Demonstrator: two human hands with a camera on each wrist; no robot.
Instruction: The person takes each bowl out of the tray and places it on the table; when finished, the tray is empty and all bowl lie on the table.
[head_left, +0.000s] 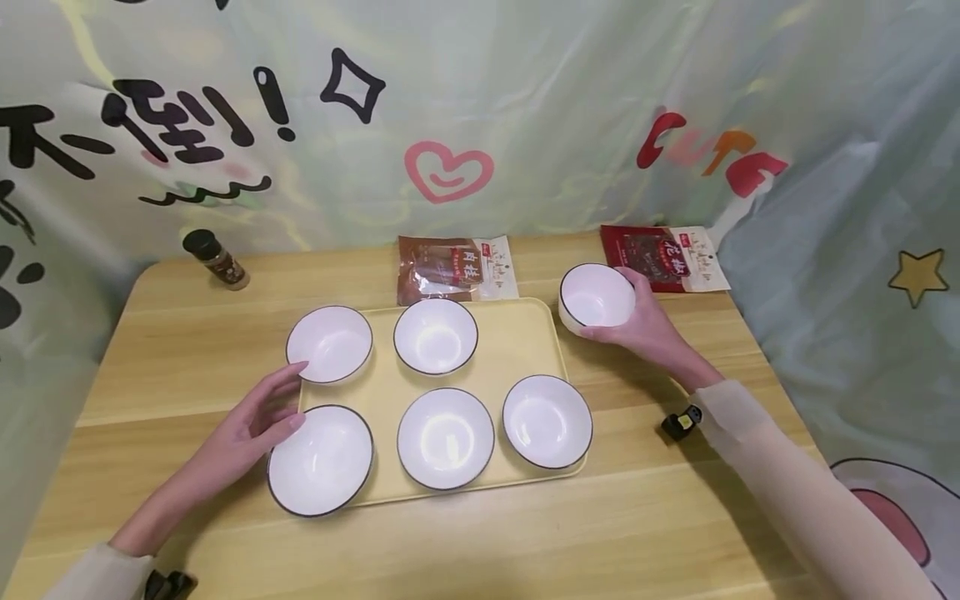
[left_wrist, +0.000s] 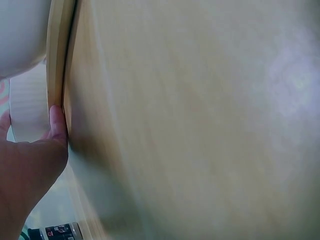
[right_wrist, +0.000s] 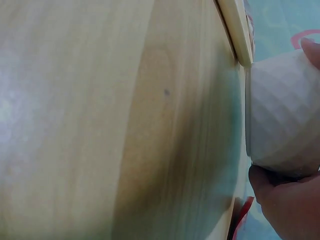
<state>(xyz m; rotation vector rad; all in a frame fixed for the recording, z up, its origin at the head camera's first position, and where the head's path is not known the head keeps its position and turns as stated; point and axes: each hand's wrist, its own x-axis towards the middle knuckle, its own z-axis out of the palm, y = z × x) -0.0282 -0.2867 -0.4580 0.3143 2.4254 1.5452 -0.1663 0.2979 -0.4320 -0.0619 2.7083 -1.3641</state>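
Note:
My right hand (head_left: 637, 321) grips a white, dark-rimmed bowl (head_left: 597, 296) just past the right edge of the yellow tray (head_left: 517, 333). The right wrist view shows the patterned outside of this bowl (right_wrist: 282, 112), with the thumb at its side. At the tray's left side, my left hand (head_left: 251, 425) has its fingers spread loosely. Its index fingertip is at the rim of the back left bowl (head_left: 330, 343), and its thumb reaches over toward the front left bowl (head_left: 321, 462). In the left wrist view, a fingertip (left_wrist: 57, 120) meets the tray's edge.
More white bowls stand on the tray: one back middle (head_left: 436, 336), one front middle (head_left: 446, 438), one front right (head_left: 547, 422). Behind the tray lies a brown spice packet (head_left: 457, 268). A red packet (head_left: 663, 258) lies back right, a black-capped spice bottle (head_left: 217, 260) back left.

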